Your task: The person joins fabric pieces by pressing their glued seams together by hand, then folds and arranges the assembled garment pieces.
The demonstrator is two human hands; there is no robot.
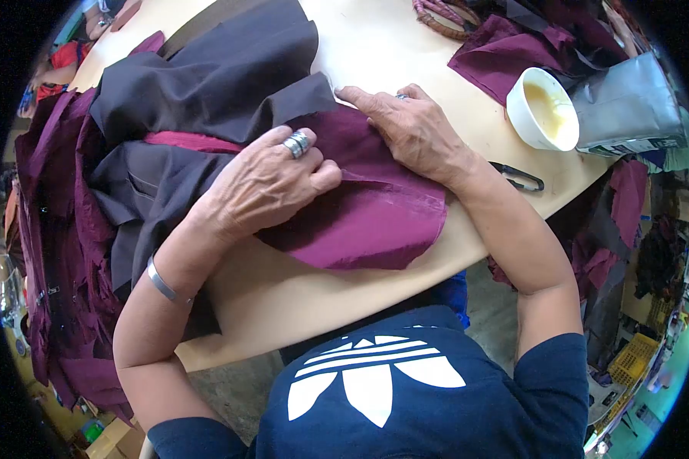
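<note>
A maroon fabric piece (367,222) with a curved edge lies on the pale table (283,314), partly under dark grey fabric (184,92). My left hand (272,180), with rings on one finger, rests on the fabrics with its fingers curled in; whatever they pinch is hidden. To its right, my right hand (406,126) lies at the upper edge of the maroon piece, index finger stretched toward the corner of the dark fabric. A pinkish-red strip (191,141) shows between the dark layers.
A white bowl of yellowish paste (517,115) stands beside a silver packet (628,103) at the right. Black snips (519,177) lie nearer me. Maroon cloth (50,229) hangs over the left edge; more (494,57) lies at the back right. Another person's hand (96,29) shows upper left.
</note>
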